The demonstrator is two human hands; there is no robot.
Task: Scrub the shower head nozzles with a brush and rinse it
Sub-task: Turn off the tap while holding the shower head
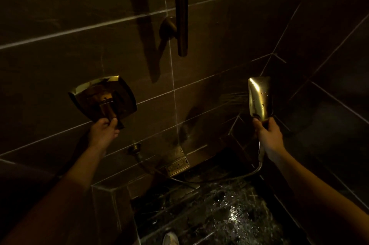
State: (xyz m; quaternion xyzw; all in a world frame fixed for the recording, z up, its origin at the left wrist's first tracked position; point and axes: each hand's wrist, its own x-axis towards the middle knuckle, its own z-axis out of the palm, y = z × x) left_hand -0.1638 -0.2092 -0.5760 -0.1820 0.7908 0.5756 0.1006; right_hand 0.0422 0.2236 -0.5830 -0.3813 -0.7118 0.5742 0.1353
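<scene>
Head view, looking forward and down into a dim tiled shower stall: the right hand (266, 133) holds the shower head (259, 99) by its handle, fingers and thumb curled round the stem. The head stands nearly upright above the fist, long axis vertical, on the right side of the stall near the corner where the two walls meet. Its wet back faces the viewer. The nozzle face is turned away to the left, and thin streaks of spray (233, 97) run from it toward the back wall (199, 65). The hose (235, 178) drops from the handle and loops low across to a wall outlet. The left hand (103, 129) is well apart on the left, thumb and fingers closed on the lever (107, 109) of the square valve plate (123, 93). No brush is visible. Judged step: rinsing with water running. Any next move on the head belongs to the right hand, which already carries it; turning the nozzles into view calls for a wrist roll. Open room lies between the hands and over the wet floor (229, 214). The slide bar (181, 15) hangs overhead, and the right wall is close.
</scene>
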